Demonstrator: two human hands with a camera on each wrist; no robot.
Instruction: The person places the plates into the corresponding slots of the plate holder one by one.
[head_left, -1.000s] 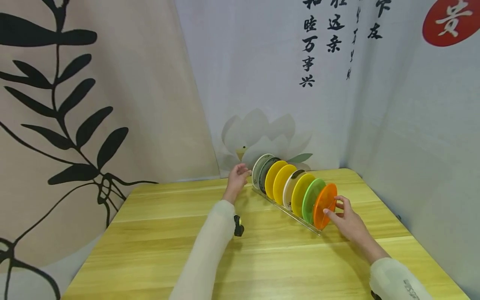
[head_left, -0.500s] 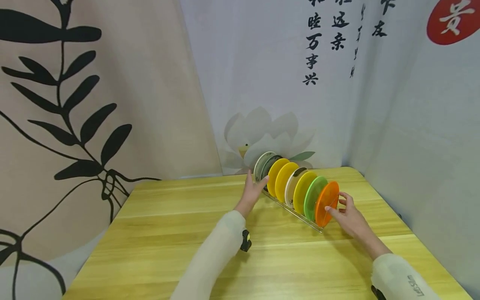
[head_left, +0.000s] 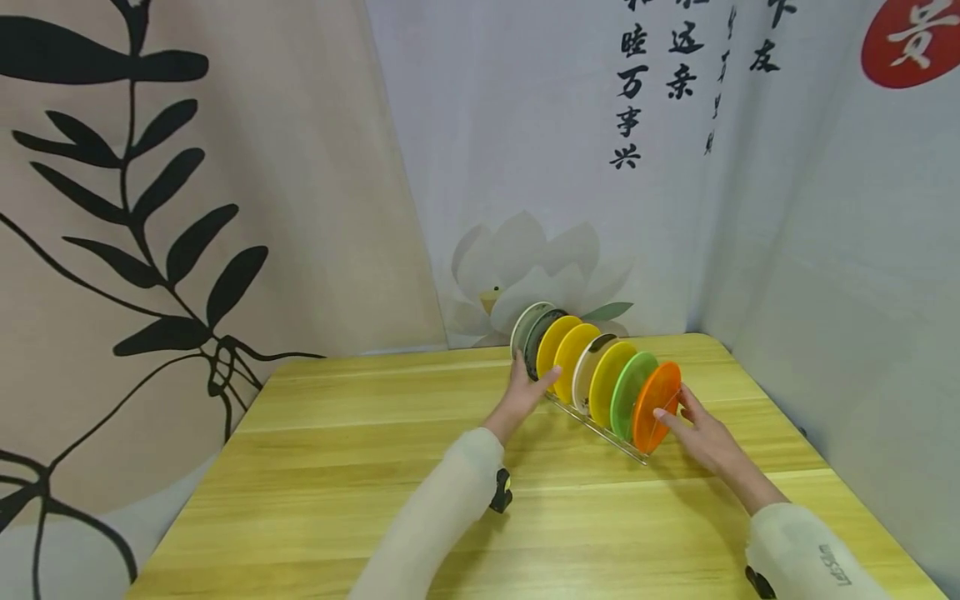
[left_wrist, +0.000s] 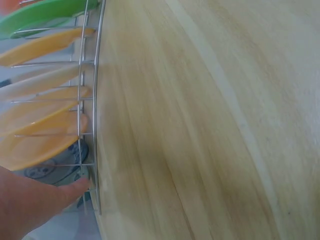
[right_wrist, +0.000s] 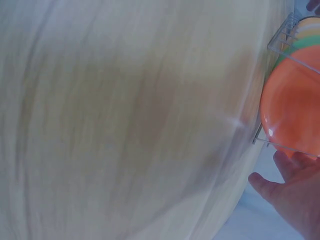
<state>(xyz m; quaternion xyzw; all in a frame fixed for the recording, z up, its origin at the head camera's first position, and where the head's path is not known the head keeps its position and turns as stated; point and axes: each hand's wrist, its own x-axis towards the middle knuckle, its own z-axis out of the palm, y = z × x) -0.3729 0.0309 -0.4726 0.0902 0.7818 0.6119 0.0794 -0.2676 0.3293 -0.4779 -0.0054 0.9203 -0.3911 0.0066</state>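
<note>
A wire dish rack [head_left: 611, 439] stands on the table, holding a row of upright plates. At its near right end is an orange plate [head_left: 651, 417], then a green plate [head_left: 624, 408] and several yellow ones. A white plate [head_left: 581, 387] stands among the yellow. Two grey-green patterned dishes [head_left: 525, 329] fill the far left end. My left hand [head_left: 519, 402] is spread against that end, its thumb [left_wrist: 75, 190] touching the front wires. My right hand [head_left: 705, 440] is at the other end, fingertips [right_wrist: 281, 159] at the orange plate's rim and end wire, thumb extended.
The wooden table [head_left: 337, 467] extends left and in front of the rack. A hanging cloth with a printed lotus [head_left: 525, 250] rises close behind the table, and another pale cloth [head_left: 840, 317] hangs along its right side.
My left hand has moved right and forward from beside the rack onto its left end, thumb spreading along the front. My right hand stays at the orange plate. The view has shifted slightly.
</note>
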